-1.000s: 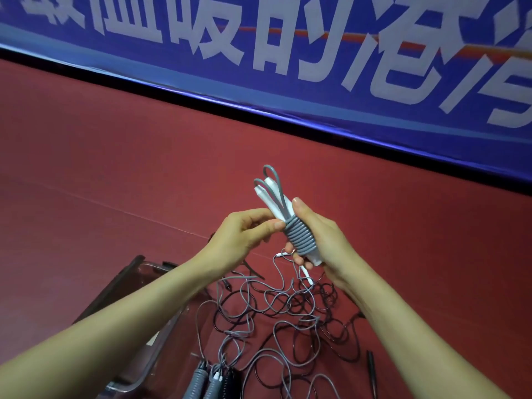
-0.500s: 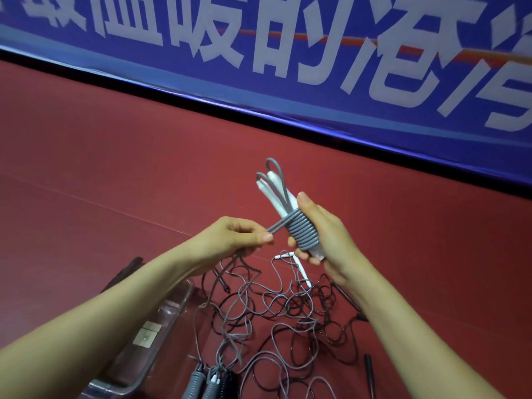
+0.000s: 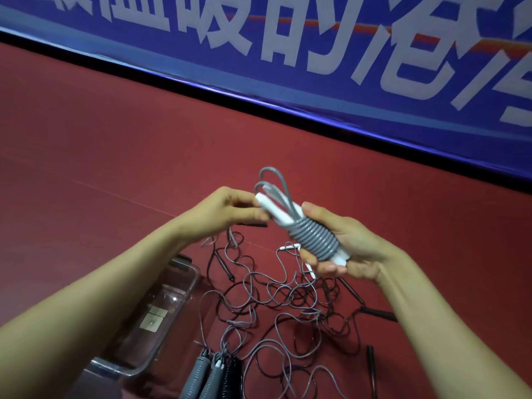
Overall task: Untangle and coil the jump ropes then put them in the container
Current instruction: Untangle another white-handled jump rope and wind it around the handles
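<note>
My right hand (image 3: 349,249) grips a jump rope bundle (image 3: 312,240): white handles with grey cord wound tightly round them and two cord loops sticking up at the top. My left hand (image 3: 230,208) pinches the upper end of the white handles, just left of the coil. Below both hands a tangle of grey and black ropes (image 3: 288,306) lies on the red floor. A clear plastic container (image 3: 161,321) stands at the lower left, partly behind my left forearm. Three coiled ropes (image 3: 214,375), two grey and one black, lie at the bottom edge.
Loose black handles (image 3: 371,367) lie at the right of the tangle and another (image 3: 253,224) under my left hand. A blue banner with white characters (image 3: 316,53) runs along the far edge of the red floor.
My left hand has let the cord end go and moved up to the top of the white handles. My right hand has tilted the bundle flatter and lower.
</note>
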`<state>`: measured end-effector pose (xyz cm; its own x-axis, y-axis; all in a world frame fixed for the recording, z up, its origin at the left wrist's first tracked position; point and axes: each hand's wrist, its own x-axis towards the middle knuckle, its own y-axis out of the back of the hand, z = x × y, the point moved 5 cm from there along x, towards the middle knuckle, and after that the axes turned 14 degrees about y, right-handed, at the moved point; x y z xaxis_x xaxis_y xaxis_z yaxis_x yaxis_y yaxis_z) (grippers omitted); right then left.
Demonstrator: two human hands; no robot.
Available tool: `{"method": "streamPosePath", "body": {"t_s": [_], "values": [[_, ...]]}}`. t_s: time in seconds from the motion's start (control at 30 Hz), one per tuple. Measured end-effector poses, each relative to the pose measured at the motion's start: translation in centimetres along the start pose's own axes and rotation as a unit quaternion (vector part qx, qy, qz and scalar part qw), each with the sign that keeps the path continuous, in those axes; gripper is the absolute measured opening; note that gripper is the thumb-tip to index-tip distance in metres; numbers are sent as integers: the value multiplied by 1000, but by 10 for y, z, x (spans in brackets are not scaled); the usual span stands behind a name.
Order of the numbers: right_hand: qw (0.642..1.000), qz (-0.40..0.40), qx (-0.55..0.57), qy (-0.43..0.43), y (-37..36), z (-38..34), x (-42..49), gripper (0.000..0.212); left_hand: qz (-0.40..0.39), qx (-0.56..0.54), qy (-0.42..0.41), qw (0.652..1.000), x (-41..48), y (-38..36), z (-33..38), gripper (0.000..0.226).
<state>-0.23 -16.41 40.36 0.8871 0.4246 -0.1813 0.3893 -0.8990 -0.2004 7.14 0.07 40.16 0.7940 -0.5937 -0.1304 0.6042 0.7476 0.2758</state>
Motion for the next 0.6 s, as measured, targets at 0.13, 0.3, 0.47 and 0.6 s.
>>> {"method": "streamPosePath", "body": {"t_s": [0.13,0.3,0.47,0.6], "values": [[995,78,5,61,6,-1,5,40,-26,-3,51,998,9,-6,-18,15],[999,13,-14,29,1,3,2,58,-69,-15,56,996,9,-27,-22,23],[997,-44,-58,-34,-4,13,-2,52,-15,70,45,996,9,-18,-24,32],[974,-84,-190,-88,-8,18,0,40,-18,124,18,992,7,-13,-10,10]]}}
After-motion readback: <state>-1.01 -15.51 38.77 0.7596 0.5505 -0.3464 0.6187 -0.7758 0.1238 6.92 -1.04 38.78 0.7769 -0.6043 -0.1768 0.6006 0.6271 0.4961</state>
